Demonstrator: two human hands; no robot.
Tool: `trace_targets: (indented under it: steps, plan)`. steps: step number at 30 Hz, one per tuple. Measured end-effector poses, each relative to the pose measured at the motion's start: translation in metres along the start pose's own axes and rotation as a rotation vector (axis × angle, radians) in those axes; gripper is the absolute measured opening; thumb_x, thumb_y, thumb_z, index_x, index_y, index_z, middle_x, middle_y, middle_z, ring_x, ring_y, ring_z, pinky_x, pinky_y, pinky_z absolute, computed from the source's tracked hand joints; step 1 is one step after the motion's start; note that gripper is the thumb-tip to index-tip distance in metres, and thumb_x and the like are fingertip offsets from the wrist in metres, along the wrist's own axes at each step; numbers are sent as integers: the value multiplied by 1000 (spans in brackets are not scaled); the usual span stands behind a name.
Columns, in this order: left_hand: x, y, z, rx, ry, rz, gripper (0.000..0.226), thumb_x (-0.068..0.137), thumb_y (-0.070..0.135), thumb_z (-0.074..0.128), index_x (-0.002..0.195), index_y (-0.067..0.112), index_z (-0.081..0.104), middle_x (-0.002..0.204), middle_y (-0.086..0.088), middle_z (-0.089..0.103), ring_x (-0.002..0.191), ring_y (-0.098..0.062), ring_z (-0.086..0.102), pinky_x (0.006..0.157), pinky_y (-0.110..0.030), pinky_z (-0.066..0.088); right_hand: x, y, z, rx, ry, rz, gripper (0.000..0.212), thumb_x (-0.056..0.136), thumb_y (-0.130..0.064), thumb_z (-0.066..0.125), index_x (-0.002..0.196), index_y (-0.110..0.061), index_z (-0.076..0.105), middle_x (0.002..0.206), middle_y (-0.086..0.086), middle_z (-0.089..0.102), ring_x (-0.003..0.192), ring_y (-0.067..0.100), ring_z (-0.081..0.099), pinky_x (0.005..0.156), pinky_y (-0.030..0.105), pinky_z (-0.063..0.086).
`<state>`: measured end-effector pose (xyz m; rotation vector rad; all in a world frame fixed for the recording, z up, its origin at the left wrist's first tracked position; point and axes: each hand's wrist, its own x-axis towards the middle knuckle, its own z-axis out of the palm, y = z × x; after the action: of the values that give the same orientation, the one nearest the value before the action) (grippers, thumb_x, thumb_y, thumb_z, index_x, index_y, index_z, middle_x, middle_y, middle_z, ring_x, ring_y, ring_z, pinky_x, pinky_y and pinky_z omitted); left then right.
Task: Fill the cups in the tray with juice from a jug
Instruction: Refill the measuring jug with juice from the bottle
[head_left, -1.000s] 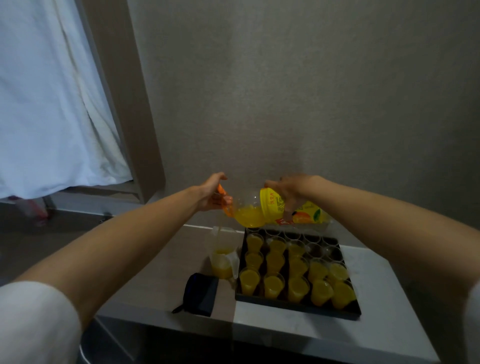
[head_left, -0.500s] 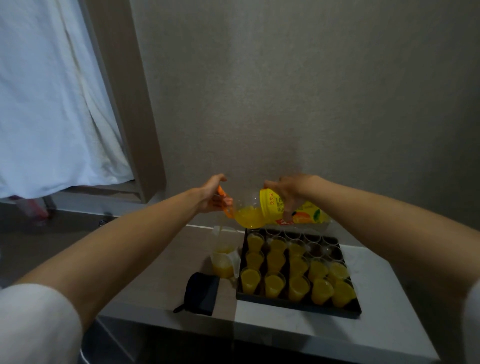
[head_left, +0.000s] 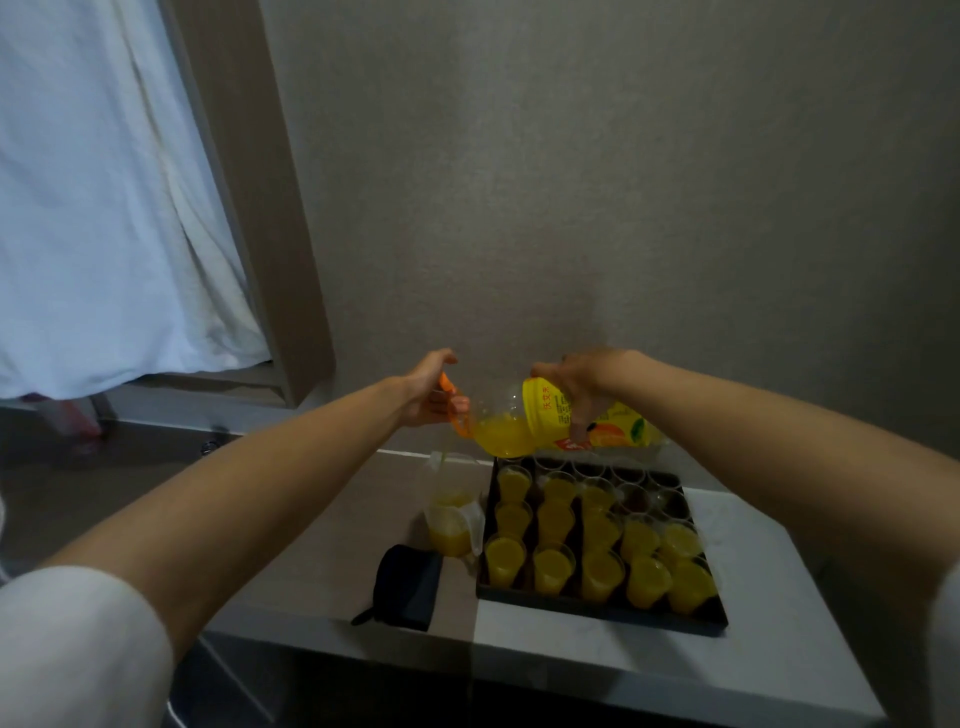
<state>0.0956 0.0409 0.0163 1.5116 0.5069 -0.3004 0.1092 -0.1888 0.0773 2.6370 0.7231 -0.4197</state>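
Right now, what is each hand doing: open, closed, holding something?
Left hand: closed, fingers gripping the orange handle at the bottle's neck.
Right hand: closed, fingers curled round the juice bottle, tipped sideways above the tray.

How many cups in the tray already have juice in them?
13: five filled cups in the front row, five in the second, three at the left of the third. Back cups look empty.

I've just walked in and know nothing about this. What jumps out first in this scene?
Two hands hold a big juice bottle tipped on its side above the table: the left hand at its orange handle, the right hand on the yellow label. Below sits a dark tray of small cups, mostly filled with orange juice, with a half-full clear jug beside its left edge.
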Motion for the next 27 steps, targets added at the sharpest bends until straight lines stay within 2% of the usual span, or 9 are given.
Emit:
trace_targets:
  steps: [9,14,22,27]
  plan:
    - [3,-1,3,-16,-12,-8,45,98,43,47,74,5,50,84,-18,65,71,-25,64,71,-34,53,-2,2,0,-3,-2,8,120,68,-50,91,160,-29,17,144,15,53,124,37,56,82,37,43]
    - [3,1,3,-35,-10,-3,46,98,42,47,71,5,49,79,-18,63,69,-25,63,71,-34,53,-2,2,-1,-12,-5,6,121,67,-50,91,160,-28,17,142,16,55,121,36,58,86,38,50]
    - [8,0,3,-33,1,-9,45,96,44,48,71,6,49,77,-16,65,69,-25,64,73,-33,52,-3,3,-3,5,-34,14,119,71,-45,90,161,-26,15,148,15,50,127,36,54,86,38,47]
    - [7,-5,4,-24,-4,-15,46,98,44,47,72,6,49,85,-17,66,71,-24,64,69,-33,52,-1,0,1,-6,-33,8,119,69,-46,91,161,-26,18,150,14,48,130,37,52,91,39,46]
